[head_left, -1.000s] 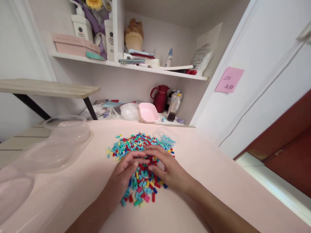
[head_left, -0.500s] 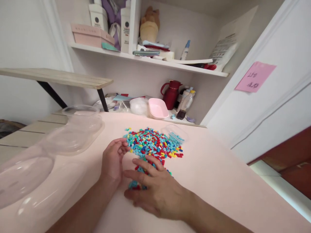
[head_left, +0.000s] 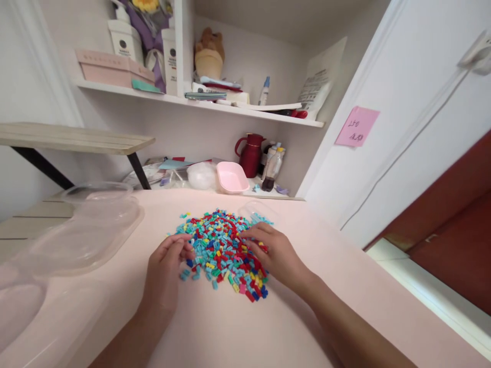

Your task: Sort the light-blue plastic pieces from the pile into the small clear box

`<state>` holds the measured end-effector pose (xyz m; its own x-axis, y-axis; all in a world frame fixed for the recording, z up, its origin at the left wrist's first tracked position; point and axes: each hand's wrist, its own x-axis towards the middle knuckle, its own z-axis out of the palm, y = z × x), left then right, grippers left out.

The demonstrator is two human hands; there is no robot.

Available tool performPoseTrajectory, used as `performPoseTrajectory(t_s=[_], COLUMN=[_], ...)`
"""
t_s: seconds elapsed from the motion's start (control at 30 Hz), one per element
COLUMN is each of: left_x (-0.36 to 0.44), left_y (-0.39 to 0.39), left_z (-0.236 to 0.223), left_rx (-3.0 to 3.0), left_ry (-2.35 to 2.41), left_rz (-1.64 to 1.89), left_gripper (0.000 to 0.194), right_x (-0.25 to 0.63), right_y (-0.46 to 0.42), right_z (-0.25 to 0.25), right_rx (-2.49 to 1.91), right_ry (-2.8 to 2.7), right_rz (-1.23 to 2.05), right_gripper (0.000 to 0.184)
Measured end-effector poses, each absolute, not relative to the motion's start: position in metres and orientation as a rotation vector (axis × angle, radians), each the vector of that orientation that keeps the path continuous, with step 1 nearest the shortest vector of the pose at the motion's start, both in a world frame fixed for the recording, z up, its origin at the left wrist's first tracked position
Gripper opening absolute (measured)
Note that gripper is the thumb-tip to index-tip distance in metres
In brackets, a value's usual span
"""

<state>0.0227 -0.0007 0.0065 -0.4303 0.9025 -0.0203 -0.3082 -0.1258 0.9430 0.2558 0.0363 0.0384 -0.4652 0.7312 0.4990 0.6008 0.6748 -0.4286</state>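
A broad pile of small plastic building bricks (head_left: 218, 250) in light blue, red, yellow, green and dark blue lies on the pale pink tabletop (head_left: 230, 332). At its left edge is my left hand (head_left: 166, 263), its fingers curled in with the thumb against them. Whatever they may hold is too small to make out. My right hand (head_left: 278, 253) reaches over the pile's right side, fingers stretched out and slightly apart, the tips among red bricks. Behind it, a clear plastic dish (head_left: 259, 209) has light blue bricks at it, partly hidden by this hand.
Several clear plastic dishes (head_left: 76, 240) line the left of the table. A pink tray (head_left: 232, 179), a dark red jug (head_left: 251, 155) and bottles (head_left: 273, 168) stand at the back beneath a white shelf (head_left: 215, 106). A small wooden rack (head_left: 76, 138) stands at back left.
My right hand has moved from the pile's near side to its right side, with fingers now closer together. Bricks nearest me lie more spread out. The camera view has swung right.
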Motion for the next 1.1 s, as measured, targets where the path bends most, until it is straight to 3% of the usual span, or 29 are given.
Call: performPoseTrajectory(t_s=[0.2, 0.3, 0.5, 0.67, 0.9, 1.1], left_x=[0.032, 0.039, 0.037, 0.029, 0.019, 0.021], left_y=[-0.005, -0.009, -0.016, -0.01, 0.004, -0.007], left_z=[0.011, 0.012, 0.009, 0.012, 0.007, 0.018], left_rx=[0.874, 1.005, 1.195, 1.051, 0.725, 0.837], left_ry=[1.049, 0.895, 0.883, 1.017, 1.223, 1.312], left_rz=[1.515, 1.343, 1.265, 1.618, 1.912, 1.855], left_gripper=[0.025, 0.028, 0.031, 0.027, 0.019, 0.015], right_x=[0.249, 0.244, 0.236, 0.233, 0.213, 0.235], right_y=[0.008, 0.002, 0.011, 0.01, -0.009, 0.028], right_z=[0.054, 0.05, 0.037, 0.038, 0.031, 0.024], right_rx=[-0.913, -0.725, -0.783, -0.802, -0.444, -0.833], right_ry=[-2.313, -2.507, -2.459, -2.312, -2.752, -2.554], right_rz=[1.448, 1.682, 0.895, 0.677, 0.07, -0.15], right_gripper=[0.029, 0.03, 0.028, 0.039, 0.019, 0.021])
